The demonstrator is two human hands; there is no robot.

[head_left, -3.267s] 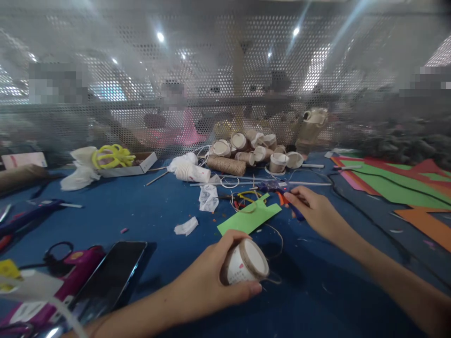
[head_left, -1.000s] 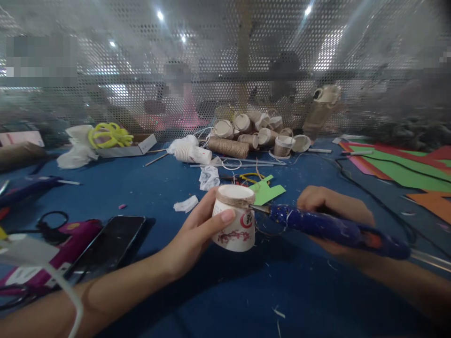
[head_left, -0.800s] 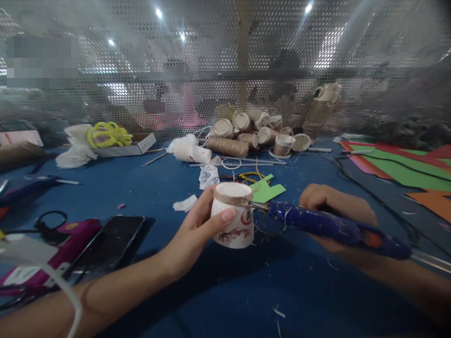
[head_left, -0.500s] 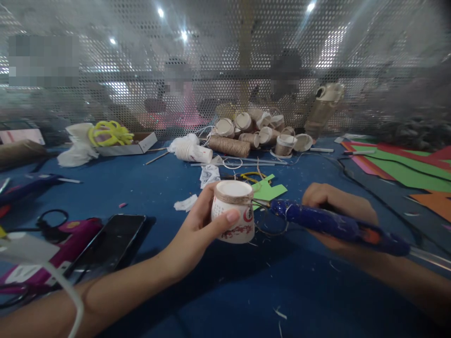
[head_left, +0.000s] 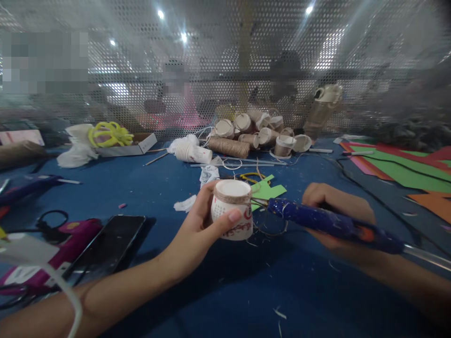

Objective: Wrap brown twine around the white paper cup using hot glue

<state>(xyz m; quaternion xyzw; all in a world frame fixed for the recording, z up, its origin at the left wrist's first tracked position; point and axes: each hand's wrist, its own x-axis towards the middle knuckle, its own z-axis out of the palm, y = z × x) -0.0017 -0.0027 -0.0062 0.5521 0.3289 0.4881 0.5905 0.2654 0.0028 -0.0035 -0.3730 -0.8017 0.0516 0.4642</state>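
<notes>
- blue glue gun [head_left: 334,225]: right hand [head_left: 338,199] has fingers curled behind it, can't tell trigger squeeze, keep it steady
- paper cup [head_left: 220,209]: just left of the glue gun, left hand [head_left: 197,230] pinching it, thumb facing camera
- twine band [head_left: 230,198]: also left, small dabs imo

The light is dim and cool, coming from small white lamps [head_left: 161,14] that glare with soft halos beyond the perforated screen [head_left: 218,65] on the far side. A dark shadow spreads beneath the cup [head_left: 232,211] over the near part of the desk [head_left: 310,295]. Behind the screen everything looks hazy and out of focus, with blocky pixels covering a patch at far left. Toward the near corners, the forearms [head_left: 130,291] appear stretched by the wide lens.
</notes>
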